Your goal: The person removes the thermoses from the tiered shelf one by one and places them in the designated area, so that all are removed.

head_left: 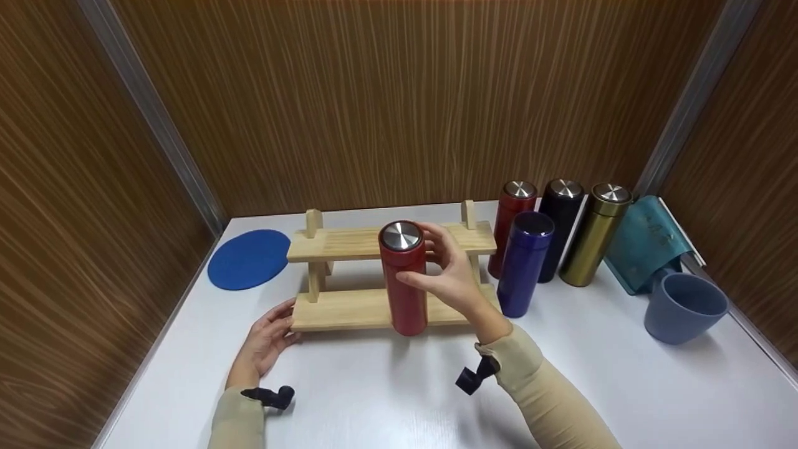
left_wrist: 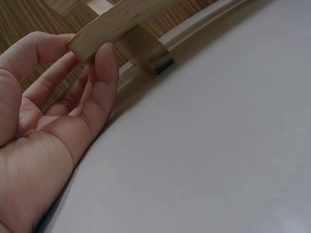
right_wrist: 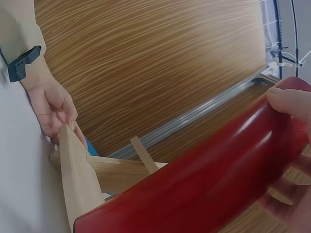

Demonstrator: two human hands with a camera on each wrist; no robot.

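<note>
Red flask, steel cap, stands upright on the table just before the wooden rack. Right hand wraps its upper body, fingers curled round. Left hand pinches the rack's lower left corner. Judged rigid, glossy, likely slippery and weighty; mid-body hold looks safest.

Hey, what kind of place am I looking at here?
Probably a staged tabletop booth rather than a real kitchen: a white table boxed in by wood-grain panels, with a small wooden rack and a row of vacuum flasks set out.
</note>
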